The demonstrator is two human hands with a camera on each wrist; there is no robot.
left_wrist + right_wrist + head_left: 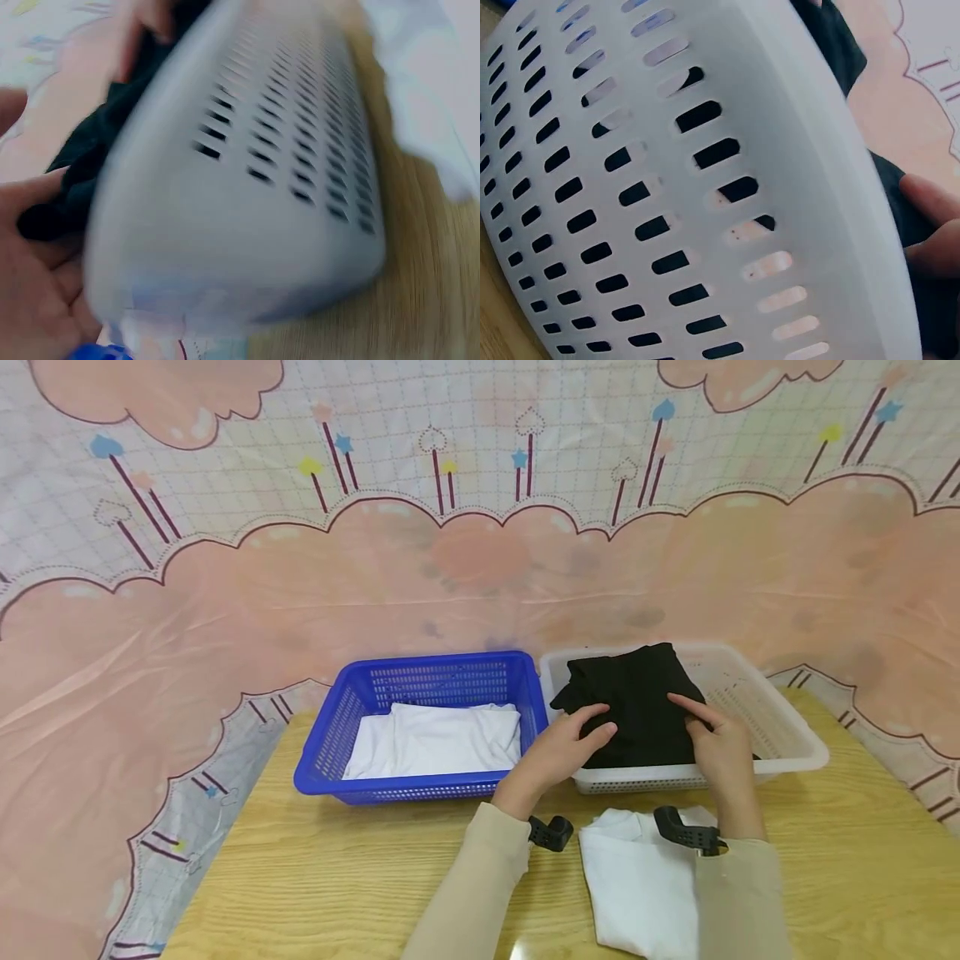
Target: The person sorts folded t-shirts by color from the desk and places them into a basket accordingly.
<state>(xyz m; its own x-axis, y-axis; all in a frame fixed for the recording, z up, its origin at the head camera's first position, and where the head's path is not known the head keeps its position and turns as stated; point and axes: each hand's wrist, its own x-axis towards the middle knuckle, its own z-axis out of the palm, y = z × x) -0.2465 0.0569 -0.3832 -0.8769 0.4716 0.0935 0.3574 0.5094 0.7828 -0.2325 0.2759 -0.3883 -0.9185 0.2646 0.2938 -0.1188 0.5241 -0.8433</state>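
Observation:
A folded black cloth (637, 693) lies in the white basket (787, 752), its far end reaching up over the back rim. My left hand (558, 747) is over the left part of the cloth, fingers stretched out and thumb apart. In the left wrist view, the fingers of that hand lie against the dark cloth (82, 180) beyond the blurred basket wall. On the other side, my right hand (723, 747) touches the cloth with its forefinger extended. The right wrist view shows its fingers and thumb on the cloth, behind the perforated basket wall (795, 135).
Left of the white basket stands a blue basket (536, 710) holding folded white cloth (450, 739). Another folded white cloth (637, 885) lies on the wooden table (337, 877), partly under my right forearm. A patterned curtain (480, 577) hangs behind.

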